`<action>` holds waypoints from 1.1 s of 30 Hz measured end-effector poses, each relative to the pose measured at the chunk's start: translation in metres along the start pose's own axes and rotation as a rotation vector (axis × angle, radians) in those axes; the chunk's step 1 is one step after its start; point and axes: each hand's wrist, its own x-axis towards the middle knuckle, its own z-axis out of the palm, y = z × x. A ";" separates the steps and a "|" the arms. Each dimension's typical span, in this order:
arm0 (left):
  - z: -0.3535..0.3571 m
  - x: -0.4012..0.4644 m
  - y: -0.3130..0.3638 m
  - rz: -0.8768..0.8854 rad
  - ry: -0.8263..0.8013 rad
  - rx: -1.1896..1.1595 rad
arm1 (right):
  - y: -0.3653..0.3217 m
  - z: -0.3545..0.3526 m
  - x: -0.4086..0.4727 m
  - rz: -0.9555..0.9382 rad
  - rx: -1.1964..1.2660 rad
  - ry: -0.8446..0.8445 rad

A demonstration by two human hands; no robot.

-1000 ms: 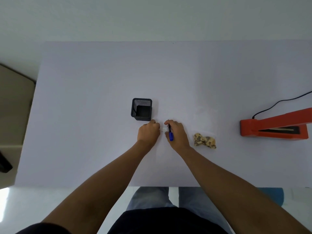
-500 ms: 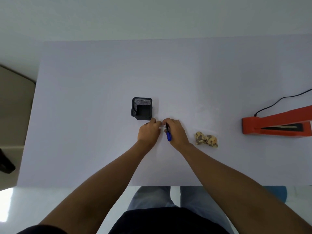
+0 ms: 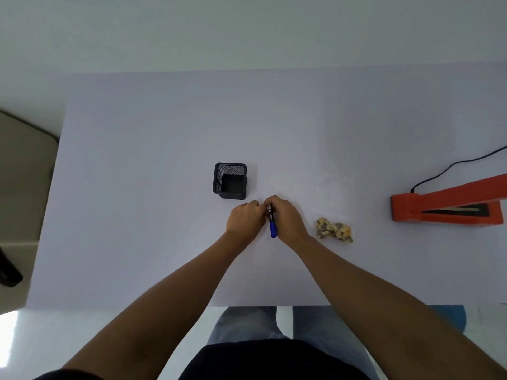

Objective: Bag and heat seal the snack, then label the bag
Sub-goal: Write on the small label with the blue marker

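Right hand (image 3: 286,219) fingers clamp the blue-barrelled marker pen (image 3: 272,227); left hand (image 3: 245,219) fingers curled together at its tip, probably uncapping for labelling.

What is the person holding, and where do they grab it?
A blue pen, gripped by the right hand near its top end. The left hand touches there too; its hold is unclear.

soft, even overhead light – surface (image 3: 164,133) pale lilac, shadows faint. bright glare patch on floor (image 3: 8,341) at lower left. wide-angle bending at edges – slight overall softness.
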 end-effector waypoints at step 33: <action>0.006 -0.025 0.018 0.033 -0.015 0.094 | -0.012 0.006 -0.018 0.220 0.229 0.190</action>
